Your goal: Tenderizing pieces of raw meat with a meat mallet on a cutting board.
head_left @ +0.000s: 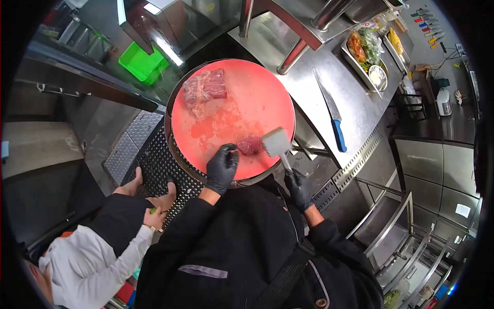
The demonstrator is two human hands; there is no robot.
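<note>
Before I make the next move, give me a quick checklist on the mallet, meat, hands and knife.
1. Mallet gripped: ok. The black-gloved right hand holds the silver, square-headed mallet by its handle.
2. Small dark-red meat piece on the round red board: ok.
3. Black-gloved left hand apart from the mallet head: ok, on the meat's opposite side.
4. Left fingers touching the small piece: cannot tell; they are right at its edge.
5. Large marbled meat block apart from the mallet: ok, at the board's far left.
6. Long blue-handled knife off the board: ok, on the steel counter.
</note>
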